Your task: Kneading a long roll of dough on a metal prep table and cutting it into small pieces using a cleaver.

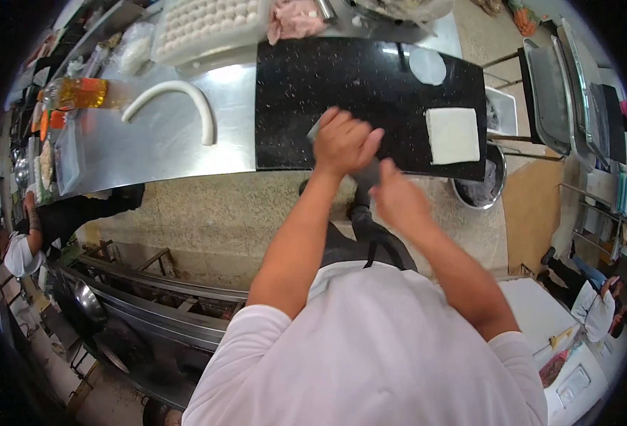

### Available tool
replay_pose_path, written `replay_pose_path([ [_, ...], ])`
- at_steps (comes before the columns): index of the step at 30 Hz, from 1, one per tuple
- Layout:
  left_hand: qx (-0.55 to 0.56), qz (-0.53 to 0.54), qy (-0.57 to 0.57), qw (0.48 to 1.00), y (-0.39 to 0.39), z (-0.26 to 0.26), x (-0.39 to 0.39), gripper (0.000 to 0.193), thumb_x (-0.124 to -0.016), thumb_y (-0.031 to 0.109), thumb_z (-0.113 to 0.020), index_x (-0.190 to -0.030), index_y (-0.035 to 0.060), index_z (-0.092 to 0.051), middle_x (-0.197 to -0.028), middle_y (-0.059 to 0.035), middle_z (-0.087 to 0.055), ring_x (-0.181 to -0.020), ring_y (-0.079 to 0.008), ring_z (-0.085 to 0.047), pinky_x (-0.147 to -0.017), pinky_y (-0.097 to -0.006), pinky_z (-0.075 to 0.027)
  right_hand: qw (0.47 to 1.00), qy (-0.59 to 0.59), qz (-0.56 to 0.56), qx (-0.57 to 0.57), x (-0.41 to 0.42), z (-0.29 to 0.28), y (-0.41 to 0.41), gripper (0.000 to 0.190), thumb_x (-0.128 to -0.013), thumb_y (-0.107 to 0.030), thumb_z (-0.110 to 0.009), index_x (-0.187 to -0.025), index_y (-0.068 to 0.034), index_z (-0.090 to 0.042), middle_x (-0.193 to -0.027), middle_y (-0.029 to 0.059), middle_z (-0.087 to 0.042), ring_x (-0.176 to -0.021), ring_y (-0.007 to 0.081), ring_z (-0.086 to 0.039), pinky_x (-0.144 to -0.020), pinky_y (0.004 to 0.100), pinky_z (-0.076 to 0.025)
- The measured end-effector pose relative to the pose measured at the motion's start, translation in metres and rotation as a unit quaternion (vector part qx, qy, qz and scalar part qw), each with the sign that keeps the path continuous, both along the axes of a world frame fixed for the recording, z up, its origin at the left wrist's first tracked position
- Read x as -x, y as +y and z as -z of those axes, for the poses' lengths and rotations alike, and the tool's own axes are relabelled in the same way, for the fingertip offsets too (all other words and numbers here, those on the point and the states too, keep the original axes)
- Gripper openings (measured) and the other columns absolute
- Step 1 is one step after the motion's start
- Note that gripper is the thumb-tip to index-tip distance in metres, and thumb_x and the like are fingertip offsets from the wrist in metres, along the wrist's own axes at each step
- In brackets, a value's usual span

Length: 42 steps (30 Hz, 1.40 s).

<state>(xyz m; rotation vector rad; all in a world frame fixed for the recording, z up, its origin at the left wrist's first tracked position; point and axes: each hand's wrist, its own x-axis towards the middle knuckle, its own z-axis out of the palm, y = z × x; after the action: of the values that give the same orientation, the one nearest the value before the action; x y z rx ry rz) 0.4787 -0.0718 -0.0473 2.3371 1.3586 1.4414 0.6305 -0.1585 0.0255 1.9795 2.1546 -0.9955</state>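
On the black board (313, 80) my left hand (348, 139) is curled over a flat grey metal blade (367, 173), and a pale piece of it shows past my knuckles. My right hand (405, 194) is closed at the blade's near end, blurred, with the handle hidden in it. What lies beneath the blade cannot be seen. Toward the board's far right is a thin white dough round (428, 66). A folded white cloth (453, 136) lies flat to the right of my hands. Leftward, a curved rope of white dough (177, 90) rests on the steel tabletop (148, 154).
At the back stands a plastic box (212, 50) of small white balls, beside a pink cloth (294, 21). An oil bottle (76, 93) lies at left. A metal bowl (497, 183) sits below the right edge. Co-workers (28, 250) stand left and right.
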Motion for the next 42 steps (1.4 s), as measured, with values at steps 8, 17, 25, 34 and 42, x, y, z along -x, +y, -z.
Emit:
replay_pose_path([
  [8,0.11,0.096,0.031,0.989,-0.095,0.009,0.005,0.039,-0.085,0.033,-0.076,-0.056,0.0161,-0.055,-0.056,-0.0024,-0.053,-0.062,-0.0239,-0.053,-0.076,-0.0416,-0.044,0.988,0.14,0.03,0.05,-0.014,0.022,-0.098,0.032,-0.091,-0.016,-0.069,-0.112,0.0,-0.05,-0.099,0.0292,-0.069,-0.087,0.0526,-0.066,-0.077,0.0586,-0.052],
  [17,-0.042,0.172,-0.1,0.979,0.065,0.012,-0.039,0.032,-0.083,0.026,-0.078,-0.059,0.0148,-0.06,-0.058,-0.0056,-0.054,-0.064,-0.0264,-0.056,-0.077,-0.0403,-0.048,0.984,-0.014,0.108,-0.143,-0.007,0.033,0.008,0.047,-0.092,-0.022,-0.073,-0.118,0.005,-0.043,-0.097,0.0324,-0.068,-0.09,0.0544,-0.065,-0.076,0.0594,-0.051],
  [25,0.025,0.079,-0.015,0.996,-0.006,0.006,0.095,0.036,-0.088,0.021,-0.074,-0.06,0.0112,-0.052,-0.061,-0.0069,-0.053,-0.065,-0.0295,-0.054,-0.079,-0.0446,-0.045,0.998,0.01,0.06,-0.012,0.105,0.014,-0.022,0.045,-0.091,-0.022,-0.073,-0.116,0.001,-0.044,-0.096,0.0306,-0.069,-0.092,0.053,-0.067,-0.079,0.0592,-0.053],
  [34,0.334,0.113,0.189,0.917,-0.003,0.002,0.116,0.069,-0.107,0.048,-0.039,-0.155,-0.0016,-0.04,-0.166,-0.0241,-0.03,-0.156,-0.041,-0.023,-0.127,-0.0549,-0.016,0.988,0.112,0.078,0.066,0.038,-0.005,-0.088,0.036,-0.088,-0.02,-0.076,-0.113,0.0,-0.059,-0.097,0.0264,-0.072,-0.096,0.0463,-0.07,-0.084,0.0509,-0.054],
  [42,0.22,0.131,0.35,0.901,-0.068,0.028,0.057,0.078,-0.107,0.051,-0.036,-0.16,-0.0051,-0.028,-0.17,-0.0221,-0.021,-0.159,-0.0349,-0.016,-0.129,-0.0505,-0.011,0.935,0.13,0.329,0.003,-0.081,0.006,-0.192,0.033,-0.093,-0.019,-0.073,-0.117,0.001,-0.063,-0.096,0.0208,-0.074,-0.09,0.0318,-0.074,-0.079,0.0416,-0.056],
])
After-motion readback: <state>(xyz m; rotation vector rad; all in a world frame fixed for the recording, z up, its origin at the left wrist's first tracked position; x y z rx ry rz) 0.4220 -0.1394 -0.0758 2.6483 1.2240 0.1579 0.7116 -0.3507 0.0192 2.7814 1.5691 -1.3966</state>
